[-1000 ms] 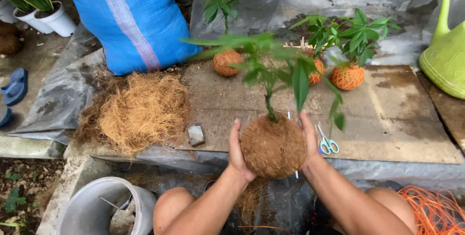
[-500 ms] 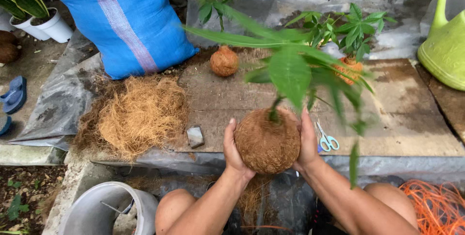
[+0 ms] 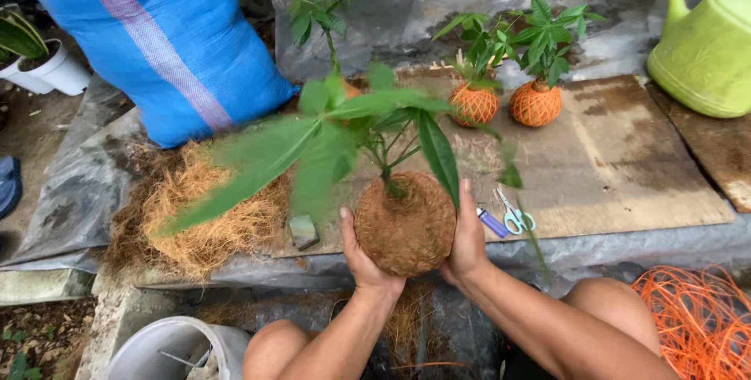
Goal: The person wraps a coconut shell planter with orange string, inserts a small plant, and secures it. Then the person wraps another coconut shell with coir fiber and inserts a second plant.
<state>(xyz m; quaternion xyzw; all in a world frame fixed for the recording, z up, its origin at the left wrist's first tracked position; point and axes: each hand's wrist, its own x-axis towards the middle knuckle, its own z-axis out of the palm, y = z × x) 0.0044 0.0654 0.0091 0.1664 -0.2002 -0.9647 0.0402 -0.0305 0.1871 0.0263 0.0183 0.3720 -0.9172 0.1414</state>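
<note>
Outdoors, over a weathered brown plywood board (image 3: pixel 626 161) laid on grey plastic sheeting (image 3: pixel 438 4), the left hand (image 3: pixel 364 259) and the right hand (image 3: pixel 467 243) cupped a round brown coconut-fibre ball (image 3: pixel 405 223) from either side, palms pressed to it, its long-leaved green plant (image 3: pixel 352 126) rising upright; the ball hung at the board's near edge. Just right lay small pale-green-handled scissors (image 3: pixel 515 217) and a blue lighter (image 3: pixel 493 223); left, a heap of loose tan coconut fibre (image 3: pixel 203 208); beyond, two orange-netted plant balls (image 3: pixel 504 104), a blue woven sack (image 3: pixel 156 43) and a lime-green plastic watering can (image 3: pixel 704 43).

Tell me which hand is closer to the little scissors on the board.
Right. The right hand cups the fibre ball just beside the scissors; the left hand is on the ball's far side.
</note>
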